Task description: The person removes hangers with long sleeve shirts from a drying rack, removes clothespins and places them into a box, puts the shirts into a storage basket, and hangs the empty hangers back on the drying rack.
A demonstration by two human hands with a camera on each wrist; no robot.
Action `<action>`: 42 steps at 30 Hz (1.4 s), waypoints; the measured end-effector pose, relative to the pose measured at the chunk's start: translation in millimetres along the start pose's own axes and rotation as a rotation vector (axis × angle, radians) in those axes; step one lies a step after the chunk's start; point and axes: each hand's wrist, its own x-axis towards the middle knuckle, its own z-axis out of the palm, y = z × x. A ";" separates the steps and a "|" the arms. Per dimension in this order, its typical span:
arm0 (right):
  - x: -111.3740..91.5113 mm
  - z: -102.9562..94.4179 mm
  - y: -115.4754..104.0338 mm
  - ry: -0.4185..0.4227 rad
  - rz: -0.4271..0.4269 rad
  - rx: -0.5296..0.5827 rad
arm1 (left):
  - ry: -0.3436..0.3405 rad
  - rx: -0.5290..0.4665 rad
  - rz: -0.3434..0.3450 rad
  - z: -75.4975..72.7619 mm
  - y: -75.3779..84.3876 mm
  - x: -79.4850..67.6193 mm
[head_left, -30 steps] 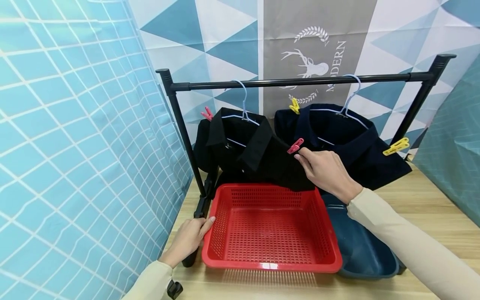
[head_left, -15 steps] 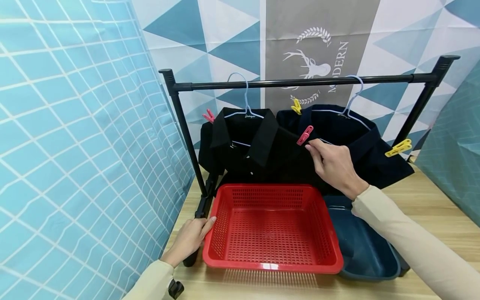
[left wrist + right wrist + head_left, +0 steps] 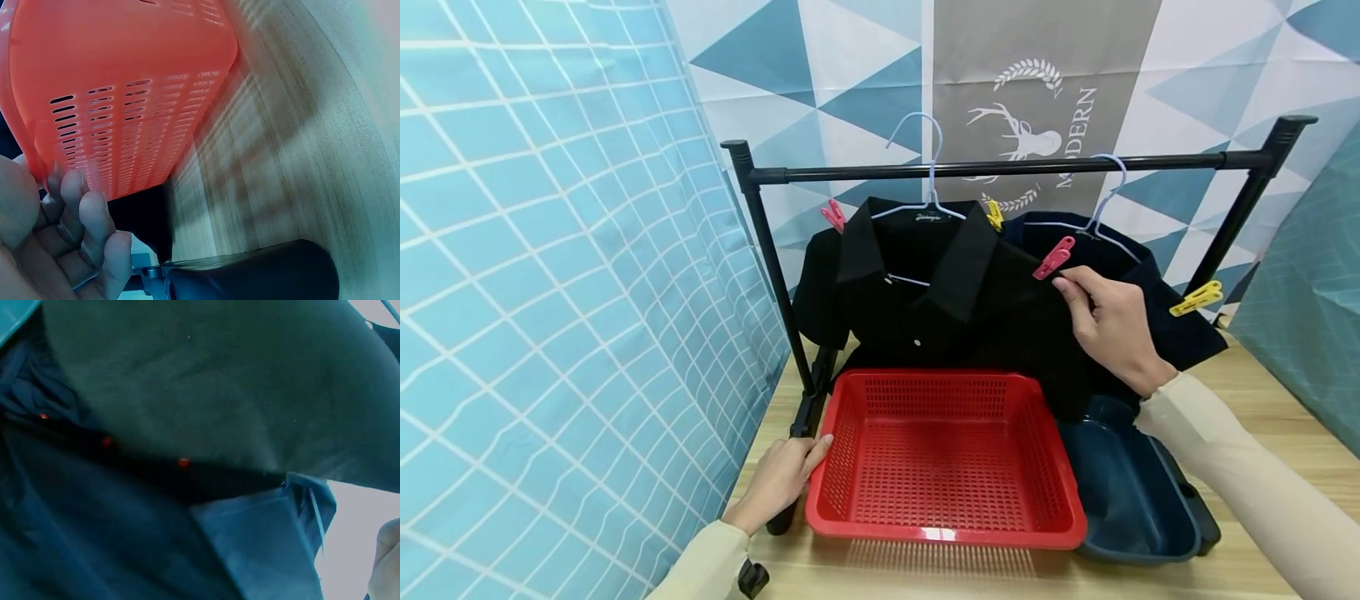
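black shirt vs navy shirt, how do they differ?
The black shirt carries pink clips; the navy shirt carries yellow clips.
The black shirt's hanger has its hook above the rail, apparently off it; the navy shirt's hanger hooks over it.
The right hand pinches the black shirt; neither hand holds the navy shirt.
Shared: both are collared, on light-blue hangers.

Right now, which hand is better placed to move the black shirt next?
Likely the right hand: it pinches the black collared shirt at the shoulder, beside a pink clothespin, while the left hand holds the red basket by its rim.
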 end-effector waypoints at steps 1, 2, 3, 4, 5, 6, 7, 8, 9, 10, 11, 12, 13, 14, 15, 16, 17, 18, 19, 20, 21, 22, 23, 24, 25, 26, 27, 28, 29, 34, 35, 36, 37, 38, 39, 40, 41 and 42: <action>-1.9 -2.7 1.2 0.001 0.016 0.009 | 0.000 0.005 0.000 0.1 0.0 -0.2; -4.1 -5.5 2.4 -0.004 0.035 0.016 | 0.000 0.011 0.000 0.1 0.1 -0.4; -6.6 -8.3 3.5 -0.012 0.050 0.021 | -0.001 0.018 -0.001 0.2 0.1 -0.5; -9.2 -11.0 4.7 -0.021 0.064 0.024 | -0.001 0.025 -0.001 0.3 0.1 -0.6; -11.8 -13.2 5.8 -0.029 0.078 0.029 | 0.000 0.033 -0.001 0.4 0.0 -0.7; -14.2 -15.0 6.9 -0.036 0.092 0.037 | 0.001 0.039 -0.002 0.5 0.0 -0.9; -16.5 -16.6 7.8 -0.044 0.105 0.046 | 0.003 0.042 -0.002 0.5 0.1 -1.0; -18.6 -18.0 8.6 -0.049 0.119 0.056 | 0.005 0.047 -0.003 0.5 0.2 -1.2; -20.3 -19.2 9.2 -0.053 0.129 0.066 | 0.007 0.050 -0.003 0.5 0.2 -1.3; -21.7 -20.2 9.6 -0.057 0.139 0.074 | 0.009 0.054 -0.004 0.6 0.3 -1.5; -22.9 -21.1 9.8 -0.061 0.148 0.083 | 0.010 0.057 -0.005 0.7 0.2 -1.7; -23.8 -21.9 9.7 -0.065 0.157 0.091 | 0.010 0.059 -0.006 0.7 0.2 -2.0; -24.8 -23.0 9.4 -0.070 0.166 0.098 | 0.010 0.060 -0.006 1.0 0.1 -2.2; -25.7 -24.1 9.0 -0.075 0.176 0.106 | 0.011 0.060 -0.006 1.2 -0.1 -2.3; -26.5 -25.3 8.3 -0.080 0.187 0.114 | 0.010 0.059 -0.006 1.5 -0.3 -2.5; -27.2 -26.6 7.6 -0.085 0.199 0.123 | 0.009 0.059 -0.006 1.6 -0.4 -2.8; -27.7 -28.0 6.9 -0.090 0.209 0.130 | 0.009 0.058 -0.005 1.8 -0.6 -2.9; -28.3 -29.3 6.5 -0.094 0.216 0.136 | 0.009 0.058 -0.004 1.9 -1.0 -3.0; -28.9 -30.7 6.1 -0.098 0.224 0.143 | 0.009 0.058 -0.003 1.9 -1.0 -3.0; -29.3 -32.0 6.1 -0.099 0.227 0.147 | 0.009 0.058 -0.001 1.8 -1.1 -3.0; -29.5 -33.5 5.7 -0.099 0.230 0.150 | 0.008 0.058 0.000 1.6 -1.0 -2.9; -29.2 -34.8 5.1 -0.097 0.228 0.157 | 0.009 0.058 0.000 1.5 -1.0 -2.7; -28.8 -36.1 4.3 -0.096 0.228 0.162 | 0.010 0.059 -0.001 1.5 -1.0 -2.4; -28.6 -37.5 3.9 -0.095 0.233 0.163 | 0.011 0.058 -0.003 1.4 -1.0 -2.2; -28.3 -39.0 3.1 -0.095 0.239 0.166 | 0.012 0.058 -0.004 1.3 -0.8 -2.2; -27.8 -40.4 2.0 -0.094 0.245 0.167 | 0.012 0.057 -0.005 1.4 -0.9 -2.0; -27.4 -42.0 0.7 -0.094 0.256 0.170 | 0.013 0.055 -0.006 1.4 -1.0 -1.9; -27.1 -43.4 -0.3 -0.093 0.265 0.173 | 0.013 0.054 -0.007 1.7 -1.2 -1.9; -27.1 -44.9 -1.3 -0.095 0.275 0.169 | 0.012 0.054 -0.007 1.9 -1.5 -2.0; -26.3 -53.0 -7.6 -0.093 0.297 0.171 | 0.010 0.062 -0.004 2.0 -2.0 -2.1; -26.5 -54.4 -9.0 -0.092 0.299 0.172 | 0.011 0.062 -0.006 1.9 -2.1 -2.0; -26.8 -55.8 -10.1 -0.095 0.299 0.171 | 0.013 0.060 -0.009 1.7 -2.0 -2.0; -27.6 -57.1 -11.1 -0.099 0.298 0.174 | 0.014 0.056 -0.012 1.5 -1.8 -1.8; -28.8 -58.2 -12.0 -0.105 0.294 0.172 | 0.014 0.047 -0.019 1.4 -1.8 -1.7; -30.3 -59.2 -12.9 -0.111 0.286 0.174 | 0.012 0.039 -0.026 1.3 -1.8 -1.5; -32.1 -60.1 -13.8 -0.118 0.279 0.181 | 0.011 0.025 -0.034 1.2 -1.6 -1.4; -34.4 -61.0 -14.6 -0.125 0.274 0.192 | 0.008 0.008 -0.041 1.2 -1.5 -1.3; -36.6 -61.6 -15.7 -0.136 0.266 0.197 | 0.005 -0.008 -0.048 1.2 -1.4 -1.3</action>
